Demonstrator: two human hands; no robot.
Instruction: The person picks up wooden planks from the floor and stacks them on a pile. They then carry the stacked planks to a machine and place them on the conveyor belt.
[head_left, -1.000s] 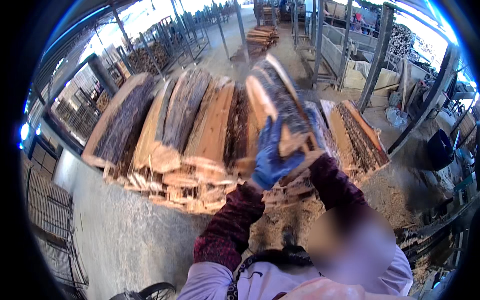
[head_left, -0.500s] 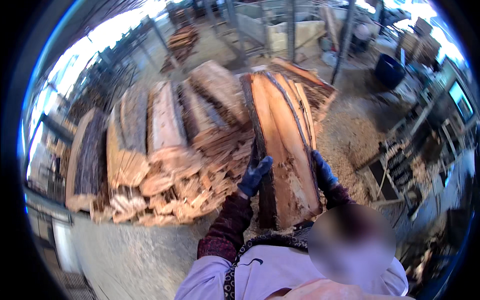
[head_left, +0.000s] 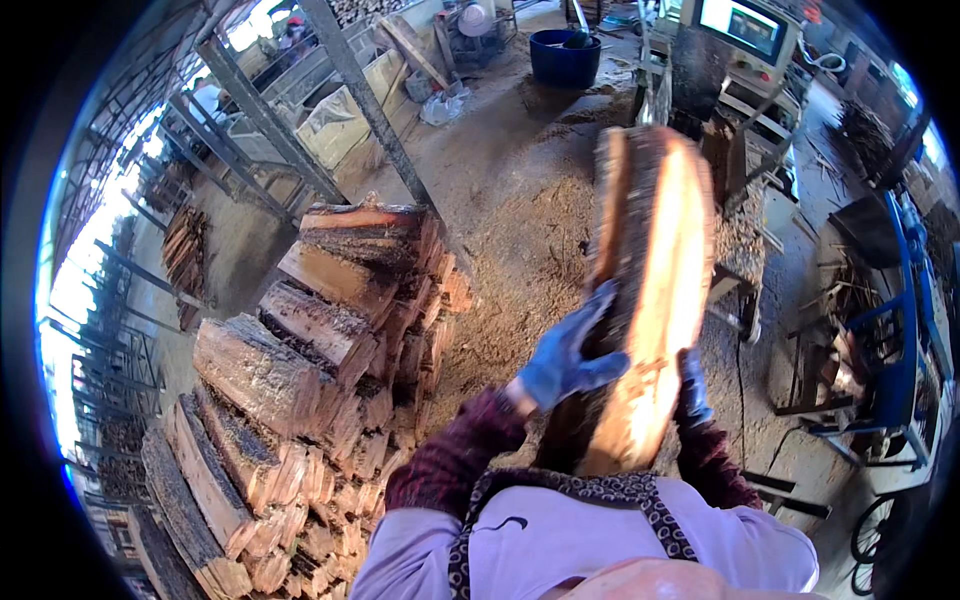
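Since half a second ago we have swung away from the stack, and the split log slab now stands nearly upright in front of our chest, over sawdust instead of over the woodpile. Our 2 hands clamp it from opposite sides: the left hand, in a blue glove, has its fingers spread flat on the bark edge, while the right hand curls round the far edge, mostly hidden behind the slab.

We judge the lift off the pile done and the carry under way; setting the slab down is still left.

Left of the slab lies the stacked firewood. Beyond the slab stand a blue tub and a machine with a screen. Right of it sits a blue metal frame, crowding that side.
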